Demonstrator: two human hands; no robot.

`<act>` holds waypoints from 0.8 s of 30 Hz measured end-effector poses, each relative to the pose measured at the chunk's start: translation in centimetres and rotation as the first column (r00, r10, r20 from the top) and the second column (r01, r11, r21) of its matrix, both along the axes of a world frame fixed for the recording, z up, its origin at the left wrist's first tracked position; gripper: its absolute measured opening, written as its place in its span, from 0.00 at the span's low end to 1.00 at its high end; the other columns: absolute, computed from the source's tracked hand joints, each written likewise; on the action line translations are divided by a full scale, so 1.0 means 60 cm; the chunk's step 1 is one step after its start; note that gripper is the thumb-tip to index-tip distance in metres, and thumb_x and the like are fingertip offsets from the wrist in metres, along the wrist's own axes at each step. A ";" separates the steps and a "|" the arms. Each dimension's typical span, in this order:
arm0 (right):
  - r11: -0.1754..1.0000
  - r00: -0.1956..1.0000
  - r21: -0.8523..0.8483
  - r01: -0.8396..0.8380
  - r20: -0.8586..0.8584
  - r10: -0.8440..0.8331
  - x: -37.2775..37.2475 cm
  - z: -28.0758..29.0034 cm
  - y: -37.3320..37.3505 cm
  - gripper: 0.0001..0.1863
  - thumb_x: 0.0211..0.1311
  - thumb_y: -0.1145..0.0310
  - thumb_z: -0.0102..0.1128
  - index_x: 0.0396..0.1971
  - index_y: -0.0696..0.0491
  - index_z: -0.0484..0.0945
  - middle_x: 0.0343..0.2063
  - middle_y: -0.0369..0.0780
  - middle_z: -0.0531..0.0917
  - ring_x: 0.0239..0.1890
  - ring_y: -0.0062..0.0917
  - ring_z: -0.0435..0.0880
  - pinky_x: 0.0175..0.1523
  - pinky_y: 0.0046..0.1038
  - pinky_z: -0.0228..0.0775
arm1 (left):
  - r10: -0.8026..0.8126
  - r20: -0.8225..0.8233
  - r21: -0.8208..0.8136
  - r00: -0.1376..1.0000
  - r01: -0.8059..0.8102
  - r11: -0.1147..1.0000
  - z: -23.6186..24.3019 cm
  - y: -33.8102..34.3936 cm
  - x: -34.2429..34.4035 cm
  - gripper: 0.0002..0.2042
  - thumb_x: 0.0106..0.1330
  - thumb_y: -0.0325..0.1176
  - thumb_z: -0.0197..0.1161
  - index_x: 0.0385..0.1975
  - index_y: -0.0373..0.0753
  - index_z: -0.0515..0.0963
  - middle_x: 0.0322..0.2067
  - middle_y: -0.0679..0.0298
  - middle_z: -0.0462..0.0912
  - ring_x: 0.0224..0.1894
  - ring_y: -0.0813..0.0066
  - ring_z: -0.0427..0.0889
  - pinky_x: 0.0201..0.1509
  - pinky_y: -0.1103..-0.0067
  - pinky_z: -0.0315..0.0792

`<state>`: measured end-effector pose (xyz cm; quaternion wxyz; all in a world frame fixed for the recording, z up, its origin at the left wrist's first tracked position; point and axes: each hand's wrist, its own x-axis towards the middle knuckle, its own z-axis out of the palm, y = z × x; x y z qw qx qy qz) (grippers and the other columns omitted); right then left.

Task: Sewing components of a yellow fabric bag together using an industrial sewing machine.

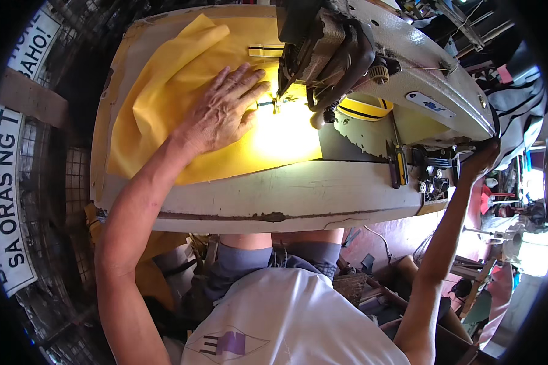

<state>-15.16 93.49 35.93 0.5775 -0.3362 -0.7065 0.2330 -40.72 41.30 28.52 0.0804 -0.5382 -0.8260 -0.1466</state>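
My left hand [228, 106] lies flat, fingers slightly spread, on a large sheet of yellow fabric [149, 125]. Its fingertips are just left of the presser foot area of a sewing machine [408, 48], where a bright lamp washes out the cloth. A short dark strip [265, 104] lies on the fabric between the fingers and the needle. At the machine's right end, my right hand [484, 157] is closed on the dark handwheel [498, 118]; its fingertips are partly hidden. The fabric's far left part is bunched in loose folds.
A yellow band with a dark stripe [371, 109] curls behind the needle. Right of it lie a screwdriver [400, 164] and dark-handled snips [392, 165], beside a bobbin winder [433, 182]. The worn table edge [237, 218] runs above my lap. Signboards [9, 201] stand at left.
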 end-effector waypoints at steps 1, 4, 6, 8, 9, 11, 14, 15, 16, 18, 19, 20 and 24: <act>0.997 0.999 0.071 -0.041 0.018 0.040 0.001 -0.015 -0.005 0.27 0.73 0.49 0.43 0.55 0.58 0.72 0.42 0.42 0.79 0.42 0.27 0.79 0.48 0.31 0.72 | 0.060 0.013 -0.020 0.998 -0.060 0.998 -0.001 0.000 0.006 0.24 0.65 0.32 0.53 0.63 0.36 0.66 0.68 0.53 0.61 0.73 0.56 0.51 0.77 0.62 0.42; 0.998 0.997 0.054 -0.018 -0.075 0.022 0.023 -0.035 0.041 0.25 0.75 0.54 0.40 0.56 0.59 0.71 0.46 0.46 0.80 0.46 0.32 0.80 0.51 0.33 0.72 | 0.104 -0.022 0.019 0.994 -0.104 0.994 -0.009 -0.001 0.022 0.25 0.66 0.32 0.53 0.64 0.37 0.66 0.67 0.53 0.62 0.73 0.56 0.51 0.77 0.62 0.42; 0.757 0.929 0.642 -0.121 0.342 -0.141 0.034 -0.001 0.106 0.23 0.74 0.57 0.41 0.56 0.60 0.71 0.46 0.47 0.80 0.47 0.37 0.80 0.54 0.34 0.70 | 0.128 -0.030 -0.005 0.991 -0.128 0.992 -0.015 -0.002 0.015 0.24 0.67 0.34 0.52 0.64 0.37 0.66 0.68 0.54 0.61 0.74 0.57 0.51 0.77 0.62 0.42; 0.916 0.810 0.305 -0.260 0.585 0.035 0.013 0.080 0.187 0.21 0.74 0.60 0.41 0.54 0.61 0.73 0.46 0.48 0.80 0.47 0.38 0.79 0.55 0.33 0.68 | 0.151 -0.033 -0.029 0.988 -0.152 0.988 -0.021 -0.005 -0.001 0.24 0.69 0.35 0.51 0.65 0.38 0.65 0.68 0.54 0.60 0.74 0.57 0.50 0.77 0.62 0.42; 0.610 0.512 0.605 -0.512 0.785 -0.350 0.004 0.121 0.217 0.21 0.73 0.64 0.43 0.59 0.58 0.70 0.54 0.49 0.75 0.55 0.39 0.75 0.61 0.35 0.65 | 0.224 -0.046 -0.058 0.973 -0.227 0.972 -0.021 -0.010 -0.017 0.23 0.70 0.37 0.49 0.65 0.39 0.65 0.69 0.55 0.60 0.74 0.58 0.50 0.77 0.62 0.42; 0.800 0.323 0.273 -0.535 0.940 -0.105 -0.013 0.161 0.244 0.21 0.70 0.71 0.46 0.61 0.56 0.68 0.53 0.47 0.75 0.54 0.39 0.76 0.61 0.36 0.66 | 0.374 -0.109 -0.117 0.921 -0.386 0.915 -0.018 -0.029 -0.050 0.23 0.74 0.41 0.44 0.66 0.40 0.64 0.70 0.56 0.57 0.74 0.58 0.50 0.76 0.62 0.42; 0.824 0.431 0.289 -0.487 0.900 -0.061 -0.015 0.129 0.209 0.24 0.67 0.77 0.47 0.63 0.53 0.66 0.53 0.46 0.75 0.52 0.37 0.77 0.58 0.35 0.69 | 0.451 -0.146 -0.110 0.880 -0.468 0.877 -0.017 -0.081 -0.075 0.24 0.74 0.42 0.44 0.67 0.40 0.62 0.70 0.56 0.57 0.73 0.57 0.51 0.75 0.60 0.44; 0.837 0.393 0.260 -0.481 0.918 -0.059 -0.010 0.099 0.184 0.25 0.67 0.78 0.47 0.64 0.52 0.65 0.53 0.46 0.75 0.52 0.37 0.77 0.57 0.35 0.71 | 0.451 -0.162 -0.116 0.878 -0.471 0.875 -0.018 -0.100 -0.075 0.25 0.74 0.42 0.44 0.68 0.40 0.60 0.70 0.56 0.57 0.73 0.55 0.51 0.74 0.59 0.45; 0.709 0.612 0.590 -0.385 0.739 -0.282 0.004 0.062 0.155 0.27 0.61 0.78 0.54 0.62 0.52 0.67 0.47 0.45 0.77 0.45 0.37 0.79 0.49 0.34 0.73 | 0.419 -0.158 -0.081 0.894 -0.435 0.897 -0.022 -0.112 -0.068 0.25 0.74 0.42 0.44 0.68 0.40 0.60 0.70 0.56 0.57 0.73 0.55 0.51 0.74 0.59 0.45; 0.700 0.844 0.713 0.033 0.355 -0.402 0.014 0.004 0.104 0.21 0.61 0.67 0.61 0.54 0.52 0.73 0.36 0.45 0.80 0.36 0.33 0.81 0.40 0.33 0.77 | 0.465 -0.201 -0.056 0.862 -0.484 0.873 -0.024 -0.130 -0.043 0.25 0.73 0.44 0.45 0.66 0.39 0.64 0.68 0.55 0.60 0.72 0.53 0.54 0.73 0.57 0.49; 0.932 0.992 0.361 -0.023 0.123 -0.024 0.014 0.006 0.093 0.18 0.64 0.62 0.59 0.51 0.52 0.73 0.34 0.44 0.80 0.35 0.31 0.82 0.39 0.32 0.77 | 0.469 -0.177 -0.021 0.865 -0.480 0.877 -0.024 -0.135 -0.025 0.25 0.73 0.42 0.45 0.66 0.38 0.63 0.68 0.53 0.60 0.71 0.51 0.55 0.72 0.56 0.49; 0.964 0.943 -0.151 -0.218 -0.289 0.168 0.011 0.001 0.081 0.17 0.67 0.57 0.56 0.48 0.52 0.74 0.32 0.43 0.80 0.34 0.29 0.82 0.39 0.30 0.77 | 0.459 -0.151 -0.041 0.875 -0.470 0.882 -0.021 -0.140 -0.003 0.25 0.73 0.42 0.45 0.66 0.38 0.63 0.68 0.53 0.60 0.71 0.51 0.55 0.72 0.56 0.49; 0.879 0.928 0.467 -0.091 0.361 -0.096 0.006 0.043 0.083 0.25 0.70 0.46 0.47 0.48 0.53 0.79 0.39 0.47 0.84 0.39 0.38 0.83 0.47 0.37 0.72 | 0.611 -0.270 -0.225 0.744 -0.666 0.711 0.011 -0.149 0.080 0.25 0.73 0.41 0.44 0.65 0.34 0.63 0.67 0.50 0.62 0.70 0.48 0.56 0.72 0.54 0.50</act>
